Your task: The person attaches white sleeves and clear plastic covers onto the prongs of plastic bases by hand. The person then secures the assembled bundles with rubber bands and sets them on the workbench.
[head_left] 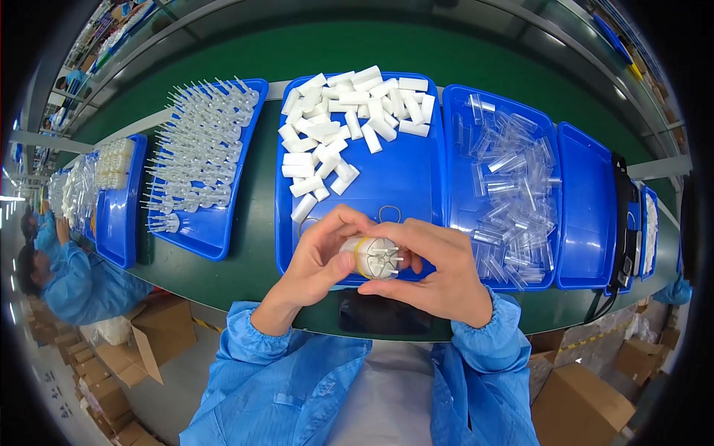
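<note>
Both my hands meet over the front of the middle blue tray. Between them is a round white bundle with several thin white prongs pointing to the right and a yellow band round it. My left hand is closed on its left side, thumb pressed against it. Fingers of my right hand curl round the right end, thumb below the prongs. White foam-like blocks fill the back and left of this tray. A thin loop lies just behind my hands.
Left stands a blue tray of translucent stemmed parts. Clear plastic tubes lie in a tray on the right, beside another blue tray. A dark flat object lies at the table's front edge. A co-worker sits far left.
</note>
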`<state>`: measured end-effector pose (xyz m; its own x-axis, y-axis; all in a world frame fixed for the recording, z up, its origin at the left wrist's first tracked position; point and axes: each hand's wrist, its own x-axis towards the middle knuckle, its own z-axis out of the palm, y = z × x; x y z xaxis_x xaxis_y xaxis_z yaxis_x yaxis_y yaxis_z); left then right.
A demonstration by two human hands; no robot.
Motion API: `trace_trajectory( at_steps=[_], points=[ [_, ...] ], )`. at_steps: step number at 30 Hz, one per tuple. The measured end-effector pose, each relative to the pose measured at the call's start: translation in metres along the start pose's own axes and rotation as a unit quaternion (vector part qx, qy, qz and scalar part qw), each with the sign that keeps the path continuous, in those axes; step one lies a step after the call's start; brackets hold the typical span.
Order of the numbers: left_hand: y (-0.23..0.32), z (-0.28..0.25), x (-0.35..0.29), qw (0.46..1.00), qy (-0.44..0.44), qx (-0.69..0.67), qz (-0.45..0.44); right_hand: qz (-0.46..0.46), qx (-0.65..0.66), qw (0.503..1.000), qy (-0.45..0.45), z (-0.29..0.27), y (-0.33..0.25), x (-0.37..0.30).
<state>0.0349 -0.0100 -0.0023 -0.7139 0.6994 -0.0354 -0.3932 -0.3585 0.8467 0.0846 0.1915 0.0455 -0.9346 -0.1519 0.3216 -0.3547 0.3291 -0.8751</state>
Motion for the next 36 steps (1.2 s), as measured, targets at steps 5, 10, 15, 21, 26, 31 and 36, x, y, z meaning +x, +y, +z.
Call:
trace_trajectory(
  at_steps=[5, 10, 15, 21, 26, 31, 36],
  points=[
    [0.008, -0.003, 0.001, 0.988, -0.08, 0.132, -0.026, 0.028, 0.002, 0.999, -0.016, -0.004, 0.006, -0.004],
    [0.014, -0.003, 0.013, 0.988, -0.034, 0.133, -0.073, 0.012, -0.054, 0.996, 0.063, -0.008, 0.008, 0.001],
    [0.016, 0.013, 0.03, 0.987, 0.025, 0.015, -0.156, -0.049, -0.123, 0.988, 0.076, -0.002, 0.018, 0.002],
    [0.012, 0.016, 0.036, 0.988, 0.037, -0.035, -0.144, -0.032, -0.181, 0.981, 0.067, 0.004, 0.026, -0.002],
    [0.021, 0.004, 0.034, 0.979, -0.059, 0.094, -0.17, -0.069, -0.201, 0.976, 0.052, 0.0, 0.023, -0.001],
    [0.017, 0.002, 0.031, 0.987, -0.027, 0.057, -0.149, -0.065, -0.203, 0.976, 0.045, 0.006, 0.021, -0.001],
    [0.012, -0.008, 0.031, 0.984, -0.035, 0.032, -0.172, -0.064, -0.215, 0.974, 0.038, 0.003, 0.02, -0.001]
  ],
)
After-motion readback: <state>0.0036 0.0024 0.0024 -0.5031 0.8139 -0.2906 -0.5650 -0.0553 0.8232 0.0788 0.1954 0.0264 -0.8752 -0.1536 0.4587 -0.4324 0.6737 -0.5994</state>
